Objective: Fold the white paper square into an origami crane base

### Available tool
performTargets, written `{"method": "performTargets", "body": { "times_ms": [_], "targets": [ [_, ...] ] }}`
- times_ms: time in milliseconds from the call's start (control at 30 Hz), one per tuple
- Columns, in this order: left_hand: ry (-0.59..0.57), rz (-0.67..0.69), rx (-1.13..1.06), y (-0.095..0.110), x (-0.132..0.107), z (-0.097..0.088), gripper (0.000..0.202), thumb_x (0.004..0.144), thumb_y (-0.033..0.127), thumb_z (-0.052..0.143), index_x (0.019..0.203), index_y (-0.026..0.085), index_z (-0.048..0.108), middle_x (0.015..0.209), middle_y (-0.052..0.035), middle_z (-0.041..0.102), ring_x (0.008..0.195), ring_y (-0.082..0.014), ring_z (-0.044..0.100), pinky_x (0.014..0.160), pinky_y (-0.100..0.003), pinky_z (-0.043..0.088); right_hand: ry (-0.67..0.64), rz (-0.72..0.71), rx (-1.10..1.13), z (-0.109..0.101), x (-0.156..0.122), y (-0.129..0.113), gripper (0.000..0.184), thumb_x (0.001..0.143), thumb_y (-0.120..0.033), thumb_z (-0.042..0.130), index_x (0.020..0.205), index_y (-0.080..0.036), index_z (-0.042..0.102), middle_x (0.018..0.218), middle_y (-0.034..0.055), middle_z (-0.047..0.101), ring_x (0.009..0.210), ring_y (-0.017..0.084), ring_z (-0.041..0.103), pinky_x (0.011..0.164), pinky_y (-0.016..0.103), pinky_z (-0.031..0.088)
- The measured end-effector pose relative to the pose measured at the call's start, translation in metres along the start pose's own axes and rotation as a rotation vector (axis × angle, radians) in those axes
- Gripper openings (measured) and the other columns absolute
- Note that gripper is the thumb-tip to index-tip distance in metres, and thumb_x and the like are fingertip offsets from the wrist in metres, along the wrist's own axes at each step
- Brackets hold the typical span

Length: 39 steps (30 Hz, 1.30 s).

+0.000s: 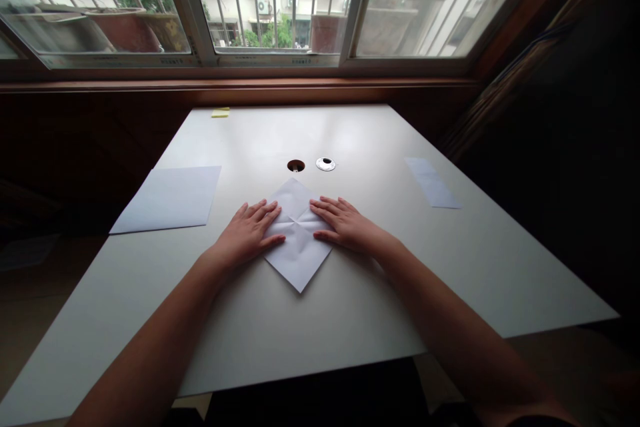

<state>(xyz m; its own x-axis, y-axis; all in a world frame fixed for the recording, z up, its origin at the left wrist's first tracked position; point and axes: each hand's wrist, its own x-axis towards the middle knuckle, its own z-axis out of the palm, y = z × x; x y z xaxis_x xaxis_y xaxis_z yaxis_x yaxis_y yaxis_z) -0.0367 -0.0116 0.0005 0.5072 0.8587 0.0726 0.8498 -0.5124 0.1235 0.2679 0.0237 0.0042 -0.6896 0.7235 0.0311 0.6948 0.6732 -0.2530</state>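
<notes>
The creased paper lies on the white surface between the two hands, to the right of the left hand and to the left of the right hand. It is turned like a diamond: one corner points to the surface's far edge and one to its near edge, and the line between these two is the longest in plain view, since the hands cover its sides. The creases cross about midway between the hands, so neither is clearly nearer. Both hands are flattened palm-down with fingers extended, resting on the paper, neither clenched nor grasping anything.

Counted on the surface: one creased paper under the hands; one large white sheet at the left edge, perhaps a stack, I cannot tell; one paper strip near the right edge; one yellow pad beside the far left corner; one round hole just beyond the paper's far corner, with one ring-shaped cap to its right
</notes>
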Motion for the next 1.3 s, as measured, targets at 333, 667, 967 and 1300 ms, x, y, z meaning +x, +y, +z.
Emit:
{"method": "performTargets", "body": {
  "times_ms": [333, 667, 967, 1300],
  "targets": [
    [-0.052, -0.042, -0.001, 0.005, -0.003, -0.004, 0.08, 0.092, 0.074, 0.03, 0.157, 0.028, 0.025, 0.163, -0.0036, 0.027, 0.151, -0.0294, 0.022, 0.123, -0.049, 0.011, -0.052, 0.025, 0.019, -0.003, -0.004, 0.001, 0.075, 0.093, -0.073, 0.034, 0.156, -0.033, 0.025, 0.163, 0.0006, 0.028, 0.152, 0.029, 0.021, 0.124, 0.055, 0.012],
    [0.033, -0.082, -0.018, -0.005, 0.001, 0.007, 0.072, 0.096, 0.067, 0.032, 0.156, 0.027, 0.028, 0.162, -0.0051, 0.029, 0.151, -0.0271, 0.024, 0.124, -0.048, 0.012, 0.064, 0.131, -0.038, 0.006, 0.0, 0.012, 0.07, 0.097, -0.067, 0.032, 0.156, -0.03, 0.027, 0.162, 0.002, 0.028, 0.151, 0.028, 0.023, 0.124, 0.053, 0.016],
    [0.214, 0.066, -0.093, -0.018, 0.007, 0.005, 0.054, 0.098, 0.052, 0.046, 0.143, 0.023, 0.049, 0.155, -0.0101, 0.042, 0.148, -0.0305, 0.03, 0.121, -0.055, 0.021, 0.336, -0.114, 0.003, 0.002, 0.004, 0.012, 0.048, 0.097, -0.043, 0.054, 0.142, -0.025, 0.052, 0.149, 0.0078, 0.051, 0.142, 0.028, 0.042, 0.12, 0.054, 0.028],
    [0.366, 0.031, -0.086, -0.01, 0.008, -0.001, 0.038, 0.098, 0.04, 0.05, 0.132, 0.026, 0.058, 0.145, -0.0088, 0.051, 0.14, -0.0309, 0.039, 0.114, -0.053, 0.036, 0.334, -0.243, 0.056, -0.007, 0.005, -0.002, 0.043, 0.094, -0.04, 0.06, 0.135, -0.027, 0.058, 0.141, 0.0062, 0.059, 0.136, 0.029, 0.049, 0.117, 0.055, 0.033]
  ]
}}
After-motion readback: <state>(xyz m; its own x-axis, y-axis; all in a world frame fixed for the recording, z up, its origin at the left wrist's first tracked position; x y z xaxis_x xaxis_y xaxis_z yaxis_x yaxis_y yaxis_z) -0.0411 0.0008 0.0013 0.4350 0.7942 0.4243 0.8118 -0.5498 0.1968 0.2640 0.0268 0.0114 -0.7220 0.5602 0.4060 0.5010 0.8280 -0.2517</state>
